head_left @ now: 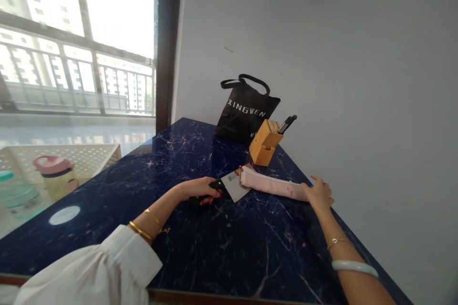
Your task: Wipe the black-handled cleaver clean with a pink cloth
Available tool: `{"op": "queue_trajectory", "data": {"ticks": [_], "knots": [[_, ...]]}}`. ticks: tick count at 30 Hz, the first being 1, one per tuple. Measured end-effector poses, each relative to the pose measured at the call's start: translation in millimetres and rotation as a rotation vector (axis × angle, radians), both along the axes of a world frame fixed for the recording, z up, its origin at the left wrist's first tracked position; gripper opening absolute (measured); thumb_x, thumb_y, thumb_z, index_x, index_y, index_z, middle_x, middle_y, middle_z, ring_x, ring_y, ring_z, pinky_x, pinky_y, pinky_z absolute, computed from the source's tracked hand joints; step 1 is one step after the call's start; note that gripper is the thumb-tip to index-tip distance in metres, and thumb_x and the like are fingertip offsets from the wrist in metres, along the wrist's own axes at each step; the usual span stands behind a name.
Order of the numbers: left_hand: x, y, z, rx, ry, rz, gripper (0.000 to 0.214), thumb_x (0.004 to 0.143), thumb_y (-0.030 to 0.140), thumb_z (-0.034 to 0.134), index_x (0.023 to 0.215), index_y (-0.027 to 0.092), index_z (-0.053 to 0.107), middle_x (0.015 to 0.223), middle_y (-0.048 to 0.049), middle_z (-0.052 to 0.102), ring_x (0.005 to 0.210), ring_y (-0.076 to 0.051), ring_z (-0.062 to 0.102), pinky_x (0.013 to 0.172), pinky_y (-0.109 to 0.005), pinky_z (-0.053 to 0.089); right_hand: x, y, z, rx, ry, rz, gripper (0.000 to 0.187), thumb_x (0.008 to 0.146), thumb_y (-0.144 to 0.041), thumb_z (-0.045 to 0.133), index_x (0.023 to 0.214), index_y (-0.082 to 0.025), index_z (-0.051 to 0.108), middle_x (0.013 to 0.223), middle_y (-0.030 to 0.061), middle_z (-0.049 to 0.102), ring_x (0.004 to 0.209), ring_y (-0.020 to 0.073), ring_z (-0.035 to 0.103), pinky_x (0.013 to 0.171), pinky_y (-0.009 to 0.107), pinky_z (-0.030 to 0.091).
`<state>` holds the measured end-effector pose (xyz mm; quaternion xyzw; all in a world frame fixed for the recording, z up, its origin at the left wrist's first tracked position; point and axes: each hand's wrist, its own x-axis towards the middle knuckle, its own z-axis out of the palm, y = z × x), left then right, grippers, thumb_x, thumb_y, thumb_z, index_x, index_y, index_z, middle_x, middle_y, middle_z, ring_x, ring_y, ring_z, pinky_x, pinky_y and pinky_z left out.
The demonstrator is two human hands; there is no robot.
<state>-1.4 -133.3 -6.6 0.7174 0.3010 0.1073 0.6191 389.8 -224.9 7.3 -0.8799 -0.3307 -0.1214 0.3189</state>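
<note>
My left hand (206, 188) is closed around the black handle of a cleaver (236, 188), its wide blade pointing right, close above the dark blue marble-patterned table (229, 252). A long folded pink cloth (272, 185) lies to the right of the blade, and its left end overlaps the blade's far part. My right hand (319, 194) grips the cloth's right end between thumb and fingers. Just beyond the cloth stands a wooden knife block (265, 145) with a black-handled knife (287, 124) in it.
A black tote bag (245, 112) stands at the table's far end. The grey wall (375, 105) borders the right edge. On the left, below the table's edge, a cream basket (96, 157) holds a pink-lidded cup (57, 178) and a teal bottle (19, 195).
</note>
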Motion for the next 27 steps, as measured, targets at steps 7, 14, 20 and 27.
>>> {"op": "queue_trajectory", "data": {"ticks": [7, 14, 20, 27], "knots": [[-0.7, 0.3, -0.9, -0.025, 0.0, -0.003, 0.035, 0.062, 0.034, 0.063, 0.088, 0.016, 0.049, 0.053, 0.0044, 0.053, 0.037, -0.006, 0.042, 0.033, -0.016, 0.033, -119.9, 37.3, 12.2, -0.185, -0.089, 1.003, 0.03, 0.071, -0.027, 0.052, 0.099, -0.018, 0.056, 0.096, 0.0052, 0.056, 0.082, 0.015, 0.054, 0.075, 0.026, 0.041], [-0.9, 1.8, -3.0, -0.021, 0.015, 0.015, 0.035, 0.063, 0.035, 0.062, 0.088, 0.017, 0.046, 0.05, 0.0055, 0.053, 0.036, -0.007, 0.043, 0.032, -0.017, 0.034, -153.4, 68.4, 3.8, -0.287, -0.249, 0.904, 0.023, 0.07, -0.008, 0.048, 0.09, -0.015, 0.054, 0.091, 0.0062, 0.057, 0.089, 0.0159, 0.051, 0.079, 0.024, 0.035], [3.5, -0.9, -2.8, 0.023, 0.06, 0.047, 0.025, 0.066, 0.032, 0.056, 0.084, 0.017, 0.046, 0.048, 0.0065, 0.052, 0.032, -0.007, 0.042, 0.03, -0.017, 0.034, -171.7, 61.8, 0.4, -0.187, -0.244, 1.01, 0.018, 0.069, -0.006, 0.047, 0.083, -0.017, 0.051, 0.086, 0.0044, 0.056, 0.087, 0.0157, 0.048, 0.076, 0.023, 0.033], [8.6, -5.7, 2.0, 0.114, 0.121, 0.023, 0.019, 0.069, 0.027, 0.051, 0.082, 0.018, 0.042, 0.048, 0.0061, 0.053, 0.031, -0.008, 0.045, 0.027, -0.016, 0.034, -193.7, 54.9, -1.8, -0.04, -0.243, 1.146, 0.014, 0.075, -0.012, 0.047, 0.087, -0.019, 0.052, 0.09, 0.0037, 0.055, 0.087, 0.0158, 0.046, 0.078, 0.026, 0.034]]}}
